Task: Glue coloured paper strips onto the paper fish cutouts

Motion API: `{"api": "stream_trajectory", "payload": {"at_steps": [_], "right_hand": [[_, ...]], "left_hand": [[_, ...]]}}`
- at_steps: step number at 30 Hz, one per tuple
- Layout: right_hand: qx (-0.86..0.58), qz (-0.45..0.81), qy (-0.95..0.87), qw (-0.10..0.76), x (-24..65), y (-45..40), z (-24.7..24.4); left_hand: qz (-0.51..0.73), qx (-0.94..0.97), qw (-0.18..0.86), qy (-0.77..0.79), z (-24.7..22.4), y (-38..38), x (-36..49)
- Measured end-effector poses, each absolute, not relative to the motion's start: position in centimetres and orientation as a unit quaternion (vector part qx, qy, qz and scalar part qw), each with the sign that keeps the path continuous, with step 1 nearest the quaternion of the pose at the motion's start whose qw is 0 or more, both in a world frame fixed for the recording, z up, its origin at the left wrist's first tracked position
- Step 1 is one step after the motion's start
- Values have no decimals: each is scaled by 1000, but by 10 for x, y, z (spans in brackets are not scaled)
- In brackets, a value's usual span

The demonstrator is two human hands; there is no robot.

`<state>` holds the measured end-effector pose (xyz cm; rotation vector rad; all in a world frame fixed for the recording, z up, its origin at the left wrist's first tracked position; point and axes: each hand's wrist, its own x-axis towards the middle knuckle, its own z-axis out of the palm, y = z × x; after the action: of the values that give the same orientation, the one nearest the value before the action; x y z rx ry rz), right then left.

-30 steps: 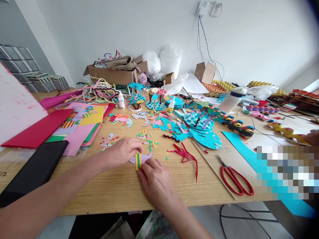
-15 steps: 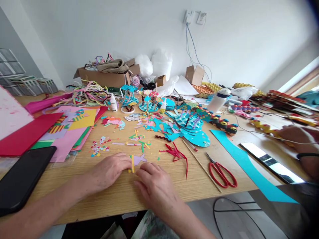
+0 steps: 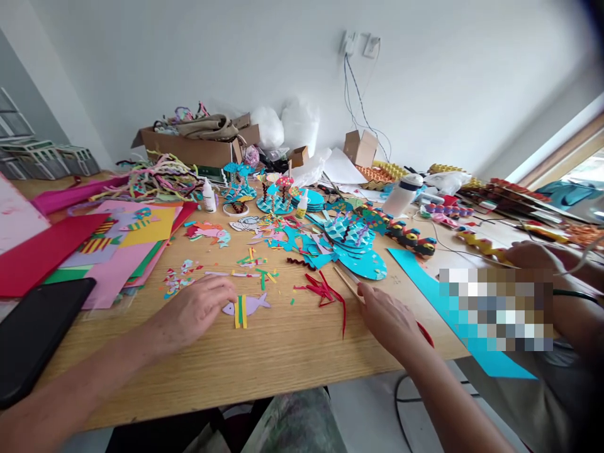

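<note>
A lilac paper fish (image 3: 256, 304) lies on the table, with yellow and green paper strips (image 3: 240, 311) across its body. My left hand (image 3: 202, 305) is just left of it, fingers loosely bent near the fish's head and holding nothing that I can see. Farther right, my right hand (image 3: 389, 318) reaches over a thin wooden stick (image 3: 346, 283), its fingers bent and close together. Its fingertips are hidden, so what they grip is unclear. Beneath that hand, only part of a red scissors handle (image 3: 426, 334) shows. Red fuzzy strips (image 3: 325, 290) lie between the hands.
Small paper scraps (image 3: 179, 277) and blue paper cut-outs (image 3: 363, 261) spread behind the hands. Coloured sheets (image 3: 113, 277) and a black phone (image 3: 42, 340) lie at left. Glue bottles (image 3: 209, 196) stand farther back. At right are a long blue strip (image 3: 419, 289) and another person's hand (image 3: 538, 258).
My right hand has left the fish and moved right, over the stick and scissors. The left hand has drawn back slightly, uncovering the fish's head and strips. The view has shifted a little.
</note>
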<state>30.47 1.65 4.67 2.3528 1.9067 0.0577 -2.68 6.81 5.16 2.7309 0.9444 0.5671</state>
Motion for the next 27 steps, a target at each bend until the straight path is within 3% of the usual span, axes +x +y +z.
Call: {"api": "stream_trajectory", "payload": {"at_steps": [5,9,11,15,21,23,27], "right_hand": [[799,43,599,1,305,8,63],[717,64,653,-237,290,-18,93],[630,-36,702,-330,269,-31,104],[511,-270,753,-316,220,-42,106],[385,-459,731,-327,199,-35,93],[346,-433,751,-359,201,-32,90],[302,-245,815,-429,197,-25,78]], "left_hand": [[247,872,189,379,58,59,-30],[289,710,459,450,67,29,-13],[295,588,631,411,67,9,6],[331,340,824,310,60,-22,45],[429,152,852,258,57,-27,58],[434,101,860,248,57,-25,55],[457,52,857,233,55,-23,56]]}}
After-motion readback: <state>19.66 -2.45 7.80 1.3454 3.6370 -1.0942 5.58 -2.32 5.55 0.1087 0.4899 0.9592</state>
